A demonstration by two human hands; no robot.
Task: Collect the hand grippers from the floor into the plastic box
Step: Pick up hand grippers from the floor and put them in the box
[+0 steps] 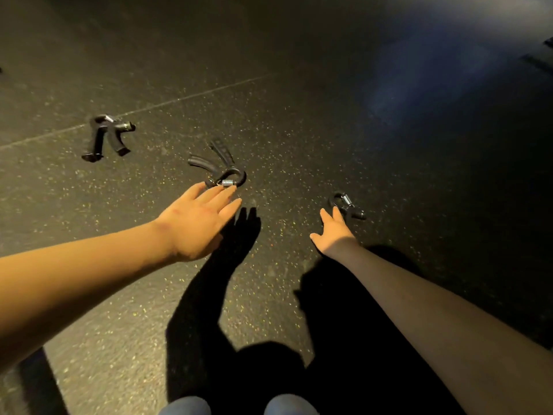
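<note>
- Three black hand grippers lie on a dark, speckled floor (299, 130), each with a metal coil spring at its top.
- The left hand (197, 217) reaches forward, palm down, with its fingers (221, 194) straight and close together; it holds nothing.
- Its fingertips sit right at the spring end of the middle hand gripper (223, 169), touching it or just short of it; which one cannot be told.
- That middle hand gripper lies flat, its two handles splayed away from the person and its spring nearest the hand.
- The right hand (335, 232) is stretched out lower and farther right, thumb held out to the side and fingers (324, 215) spread and fairly straight, not closed round anything.
- Its fingertips overlap the near end of the right hand gripper (347, 205); actual contact cannot be made out in the dim light.
- The far-left hand gripper (104, 136) lies well apart from both hands, handles pointing toward the person, just beside a thin floor seam (179, 98).
- Both bare forearms cast dark shadows (239, 235) on the floor beneath them.
- Two knees in blue jeans (185, 407) show at the bottom edge.
</note>
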